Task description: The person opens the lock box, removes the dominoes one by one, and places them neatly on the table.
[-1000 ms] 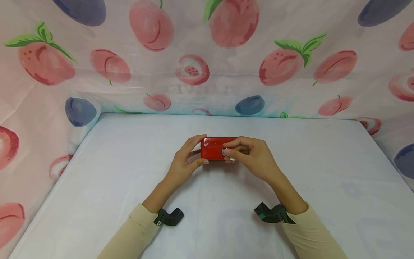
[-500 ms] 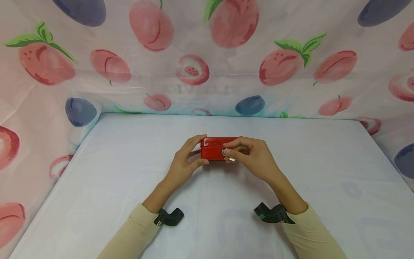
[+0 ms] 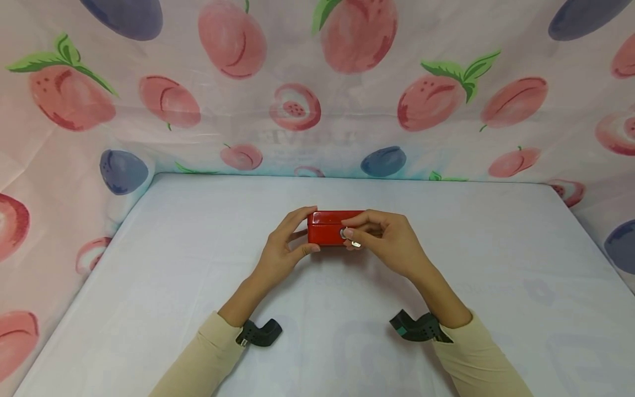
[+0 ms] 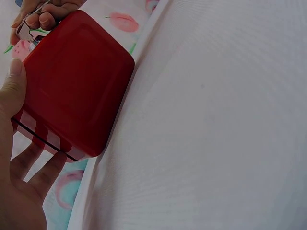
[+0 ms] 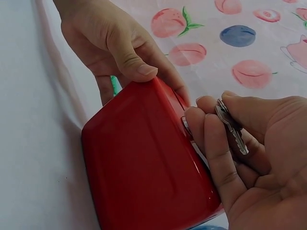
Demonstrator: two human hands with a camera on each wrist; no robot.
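A small red lockable box (image 3: 324, 234) is held over the white table, its lock (image 3: 343, 233) facing the person. Thumb and fingers of my left hand (image 3: 283, 245) grip its left end. At the lock, my right hand (image 3: 392, 240) pinches a key, with a loose silver key (image 5: 232, 127) hanging by the fingers in the right wrist view. The pinching fingertips hide most of the held key. A thin seam runs round the box, and the lid looks closed. Its broad underside (image 4: 79, 81) fills much of the left wrist view.
A white cloth (image 3: 317, 320) covers the table. Behind it and at the sides hangs a curtain (image 3: 198, 127) printed with peaches and plums. Black camera mounts (image 3: 262, 332) sit on both wrists, by the beige sleeves (image 3: 203, 358).
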